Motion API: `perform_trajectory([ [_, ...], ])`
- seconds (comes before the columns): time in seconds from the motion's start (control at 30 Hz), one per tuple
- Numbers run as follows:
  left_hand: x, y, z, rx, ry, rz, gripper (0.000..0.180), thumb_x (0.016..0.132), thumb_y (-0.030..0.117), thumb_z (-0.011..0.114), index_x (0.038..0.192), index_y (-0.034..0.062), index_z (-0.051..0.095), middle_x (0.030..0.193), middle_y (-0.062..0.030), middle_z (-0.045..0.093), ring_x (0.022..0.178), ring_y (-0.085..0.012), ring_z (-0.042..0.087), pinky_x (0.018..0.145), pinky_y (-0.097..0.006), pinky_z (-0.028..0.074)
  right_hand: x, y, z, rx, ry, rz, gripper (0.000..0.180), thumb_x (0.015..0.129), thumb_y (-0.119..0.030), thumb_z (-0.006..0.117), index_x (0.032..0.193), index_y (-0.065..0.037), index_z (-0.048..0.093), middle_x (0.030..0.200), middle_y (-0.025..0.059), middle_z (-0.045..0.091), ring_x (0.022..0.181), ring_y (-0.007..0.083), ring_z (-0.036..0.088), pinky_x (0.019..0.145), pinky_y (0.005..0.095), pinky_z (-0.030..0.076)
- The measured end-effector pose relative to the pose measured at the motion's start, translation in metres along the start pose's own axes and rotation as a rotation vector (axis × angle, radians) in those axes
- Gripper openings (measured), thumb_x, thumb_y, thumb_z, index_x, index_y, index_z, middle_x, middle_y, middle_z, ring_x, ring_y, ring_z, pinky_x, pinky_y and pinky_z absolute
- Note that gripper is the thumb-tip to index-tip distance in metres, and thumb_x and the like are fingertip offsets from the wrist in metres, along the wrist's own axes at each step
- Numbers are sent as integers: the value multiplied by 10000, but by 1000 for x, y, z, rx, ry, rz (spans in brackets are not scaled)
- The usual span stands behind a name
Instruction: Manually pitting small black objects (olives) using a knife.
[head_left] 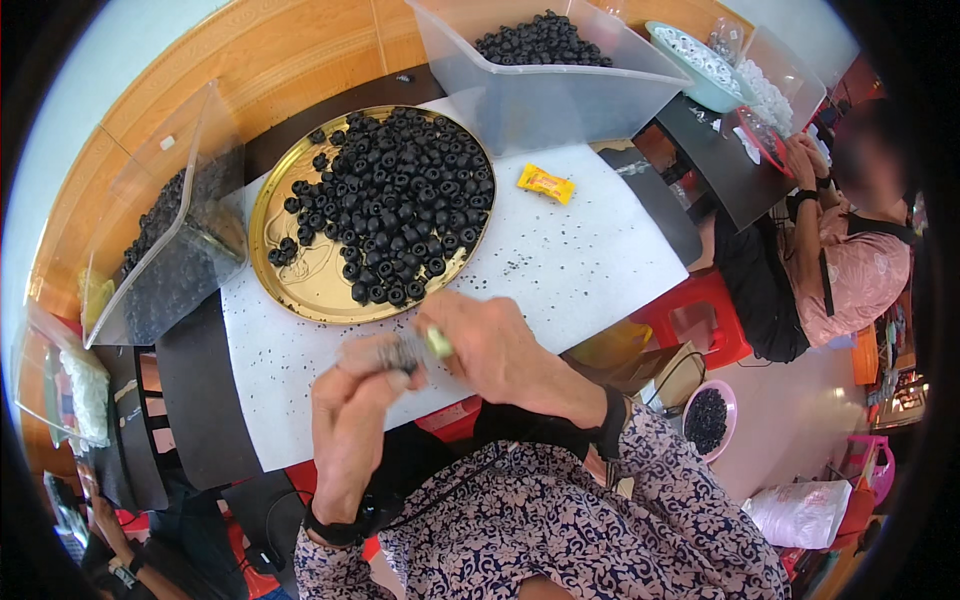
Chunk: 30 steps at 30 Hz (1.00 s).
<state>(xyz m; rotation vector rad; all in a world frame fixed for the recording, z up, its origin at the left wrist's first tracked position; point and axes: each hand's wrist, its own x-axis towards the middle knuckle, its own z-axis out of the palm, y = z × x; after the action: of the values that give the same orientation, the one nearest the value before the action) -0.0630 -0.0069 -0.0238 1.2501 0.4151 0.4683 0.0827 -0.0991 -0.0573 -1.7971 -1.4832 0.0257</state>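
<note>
At the far left a clear plastic bin point(170, 240) leans on the table edge, part-filled with small black rings. Just right of it sits your round gold tray point(300, 285), its right and upper parts heaped with black rings point(400, 200), its lower left bare. Below the tray, over the white table sheet point(580, 260), your left hand point(350, 410) is raised with its fingers pinched together on a small dark stack of parts point(400, 352); motion blur hides what the stack is made of. Your right hand point(490, 345) meets it from the right, fingertips closed on a small pale green piece point(438, 342) that touches the stack. Both hands hang just beside the tray's near rim. Further right a yellow wrapper point(545, 183) lies on the sheet, and behind it stands a second clear bin point(560, 95) holding more black rings. At the far right another person point(850, 260) sits beside a black side table point(720, 160).
</note>
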Motion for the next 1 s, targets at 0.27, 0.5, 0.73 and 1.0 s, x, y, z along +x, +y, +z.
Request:
perform_trajectory([
  [0.27, -3, -7, -3, -237, -211, 31, 149, 873, 106, 577, 972, -3, 554, 833, -66, 568, 791, -140, 520, 774, -274, 414, 1, 4, -8, 523, 217, 156, 198, 876, -171, 585, 772, -12, 532, 558, 85, 456, 472, 186, 404, 475, 294, 361],
  [0.5, 5, -15, -1, -136, -126, 32, 174, 882, 105, 581, 1017, -6, 566, 842, -46, 560, 787, -135, 521, 769, -273, 420, -5, -10, -16, 814, 10, 94, 182, 892, -181, 583, 810, -18, 578, 583, 7, 501, 538, 71, 427, 483, 234, 348],
  [0.73, 5, -12, 11, 151, -16, 61, 206, 885, 67, 565, 1076, -8, 573, 875, -34, 591, 789, -101, 547, 777, -255, 458, -4, -6, -24, 754, -26, 127, 203, 858, -184, 637, 778, -16, 558, 602, 36, 584, 549, 66, 504, 479, 234, 388],
  [1.0, 9, -17, 8, 43, -58, 40, 212, 890, 101, 571, 1068, -13, 569, 838, -44, 583, 783, -114, 543, 762, -256, 446, -6, -1, -15, 889, -20, 167, 216, 911, -194, 565, 805, -6, 567, 612, 26, 592, 570, 67, 540, 515, 225, 419],
])
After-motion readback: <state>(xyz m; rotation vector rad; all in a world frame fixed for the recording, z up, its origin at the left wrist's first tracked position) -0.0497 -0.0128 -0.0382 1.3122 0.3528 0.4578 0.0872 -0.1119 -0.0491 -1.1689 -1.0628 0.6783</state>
